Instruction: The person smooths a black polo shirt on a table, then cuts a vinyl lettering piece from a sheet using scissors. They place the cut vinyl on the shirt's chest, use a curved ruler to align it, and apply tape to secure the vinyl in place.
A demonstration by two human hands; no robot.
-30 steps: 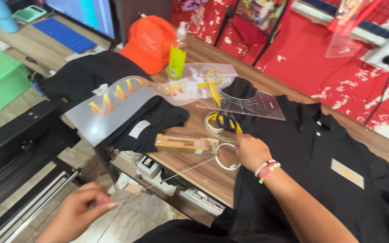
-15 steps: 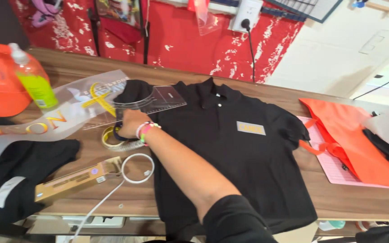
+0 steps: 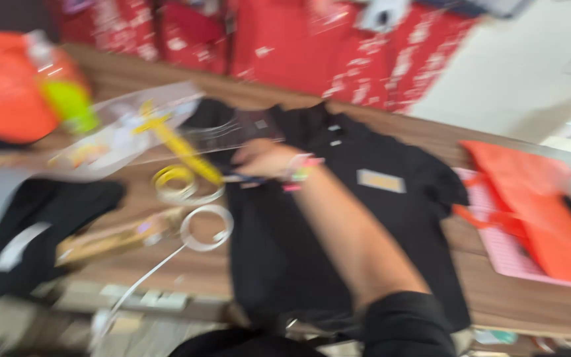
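Reaching right hand (image 3: 262, 158) at black shirt (image 3: 338, 218) collar edge, beside yellow tape (image 3: 180, 182).

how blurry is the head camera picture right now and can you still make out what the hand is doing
Head view: heavy motion blur smears everything, edges streaked sideways. The right hand reaches over the black polo shirt near the yellow tape roll, but its grip cannot be told. Orange bag and green bottle are mere colour blobs. Left hand is out of view.
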